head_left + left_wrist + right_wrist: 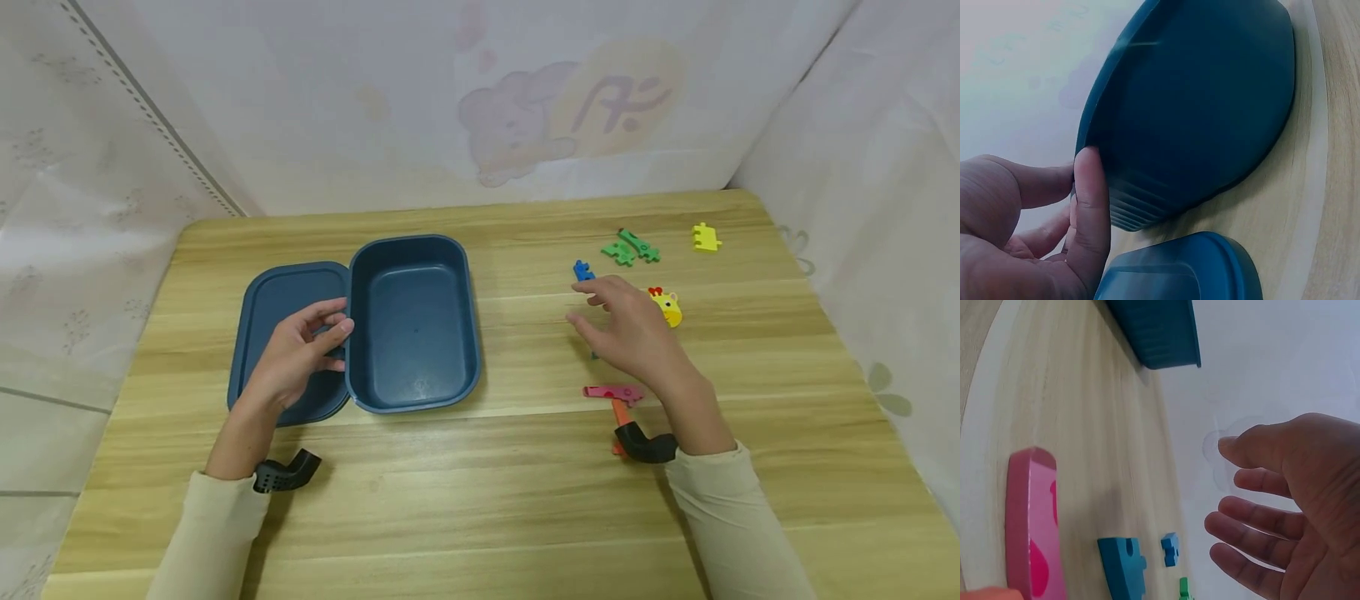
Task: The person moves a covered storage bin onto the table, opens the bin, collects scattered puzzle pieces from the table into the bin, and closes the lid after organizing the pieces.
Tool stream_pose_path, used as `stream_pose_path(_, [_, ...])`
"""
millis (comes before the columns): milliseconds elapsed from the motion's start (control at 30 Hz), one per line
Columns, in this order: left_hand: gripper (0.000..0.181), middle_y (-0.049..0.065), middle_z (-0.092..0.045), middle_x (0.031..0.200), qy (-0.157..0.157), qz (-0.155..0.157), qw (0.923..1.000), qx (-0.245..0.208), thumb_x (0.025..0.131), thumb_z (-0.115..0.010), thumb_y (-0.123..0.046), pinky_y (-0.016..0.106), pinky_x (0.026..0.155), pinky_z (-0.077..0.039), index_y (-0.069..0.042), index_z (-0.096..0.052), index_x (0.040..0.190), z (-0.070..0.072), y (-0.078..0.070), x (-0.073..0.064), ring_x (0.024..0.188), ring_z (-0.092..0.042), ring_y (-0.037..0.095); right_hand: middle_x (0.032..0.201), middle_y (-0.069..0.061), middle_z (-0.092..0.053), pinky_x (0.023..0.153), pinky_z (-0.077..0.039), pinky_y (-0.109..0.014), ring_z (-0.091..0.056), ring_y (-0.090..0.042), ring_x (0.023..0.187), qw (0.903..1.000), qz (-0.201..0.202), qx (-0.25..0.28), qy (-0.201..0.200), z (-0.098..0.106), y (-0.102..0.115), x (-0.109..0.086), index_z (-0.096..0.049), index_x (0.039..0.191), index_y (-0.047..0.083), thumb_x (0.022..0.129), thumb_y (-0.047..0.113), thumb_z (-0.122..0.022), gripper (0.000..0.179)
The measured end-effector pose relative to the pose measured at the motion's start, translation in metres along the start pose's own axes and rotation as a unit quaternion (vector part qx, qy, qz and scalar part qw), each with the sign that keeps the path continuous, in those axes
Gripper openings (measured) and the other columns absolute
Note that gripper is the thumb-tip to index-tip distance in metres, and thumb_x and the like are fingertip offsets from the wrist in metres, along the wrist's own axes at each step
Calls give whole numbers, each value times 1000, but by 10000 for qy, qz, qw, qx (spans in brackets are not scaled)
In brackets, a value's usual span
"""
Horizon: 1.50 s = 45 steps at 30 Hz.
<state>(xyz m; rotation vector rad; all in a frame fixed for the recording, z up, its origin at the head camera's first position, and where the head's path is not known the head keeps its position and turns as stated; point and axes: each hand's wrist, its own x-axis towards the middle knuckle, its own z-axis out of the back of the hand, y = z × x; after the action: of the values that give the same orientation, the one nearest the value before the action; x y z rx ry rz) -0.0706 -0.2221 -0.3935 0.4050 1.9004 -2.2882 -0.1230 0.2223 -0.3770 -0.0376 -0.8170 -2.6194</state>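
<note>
A deep blue plastic box stands on the table, its inside bare. My left hand pinches the left rim of this box between thumb and fingers, which the left wrist view shows close up. Under that hand lies the flat blue lid. On the other side, my right hand hovers above the puzzle pieces with fingers spread loosely and nothing in them. Near it are a blue piece, a yellow giraffe-head piece and a pink piece. A teal piece shows in the right wrist view, mostly hidden from the head.
Two green pieces lie toward the back right, with a yellow piece farther right. An orange piece is partly covered by the right wrist's black camera mount. Pale curtains rise behind the wooden table.
</note>
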Motion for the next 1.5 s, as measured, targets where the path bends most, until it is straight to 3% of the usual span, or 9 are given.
stream_pose_path(267, [59, -10, -56, 113, 26, 10, 10000, -52, 109, -60, -23, 22, 69, -63, -2, -40, 161, -2, -1, 3, 96, -59, 3, 136, -20, -68, 92, -57, -57, -68, -39, 118, 9986, -221, -242, 417, 5, -8, -5, -67, 138, 3, 99, 14, -71, 40])
stream_pose_path(467, [60, -9, -56, 114, 43, 39, 10000, -33, 109, -60, -24, 23, 70, -63, -3, -40, 161, -2, -2, 3, 98, -59, 3, 136, -18, -68, 81, -57, -51, -68, -33, 95, 9948, -240, -673, 726, 8, -12, -13, -69, 134, 5, 98, 14, -69, 38])
stream_pose_path(633, [60, -9, -56, 115, -6, 81, 10000, -5, 109, -60, -24, 23, 71, -63, -3, -40, 161, 0, -3, 2, 98, -58, 4, 137, -14, -68, 84, -58, -53, -68, -34, 113, 9907, -365, -766, 1060, 8, -14, -17, -71, 133, 7, 95, 14, -67, 39])
stream_pose_path(767, [61, -9, -56, 115, 36, 65, 10000, 13, 109, -61, -25, 23, 72, -63, -4, -40, 162, -1, -1, 3, 101, -60, 3, 137, -14, -66, 67, -54, -41, -68, -31, 102, 9875, -469, -770, 1294, 8, -14, -20, -73, 130, 9, 90, 11, -66, 41])
stream_pose_path(867, [60, -9, -56, 116, 21, 86, 10000, 33, 109, -61, -25, 23, 72, -63, -5, -40, 161, -1, 2, 3, 102, -61, 3, 136, -14, -66, 63, -47, -32, -64, -25, 92, 9856, -466, -789, 1421, 7, -16, -21, -74, 128, 10, 87, 9, -67, 42])
stream_pose_path(1000, [59, -8, -56, 117, -5, 99, 9999, 49, 109, -60, -25, 23, 72, -63, -6, -41, 161, -1, 3, 3, 102, -60, 3, 130, -14, -68, 69, -51, -33, -65, -26, 97, 9836, -403, -891, 1515, 6, -19, -21, -76, 125, 8, 84, 8, -70, 41])
stream_pose_path(1200, [59, -7, -56, 117, 11, 24, 10000, 36, 109, -61, -25, 24, 73, -63, -6, -41, 161, -3, 2, 6, 103, -60, 6, 133, -17, -67, 81, -60, -49, -64, -41, 125, 9809, -519, -1038, 1558, 10, -23, -21, -74, 128, 7, 86, 9, -74, 42])
stream_pose_path(1500, [58, -7, -56, 116, -19, 16, 9999, 112, 110, -60, -23, 24, 72, -63, -5, -41, 161, -1, 1, 3, 101, -60, 5, 139, -22, -63, 98, -57, -61, -64, -38, 116, 9797, -674, -851, 1684, 9, -23, -22, -71, 133, 4, 93, 14, -77, 41])
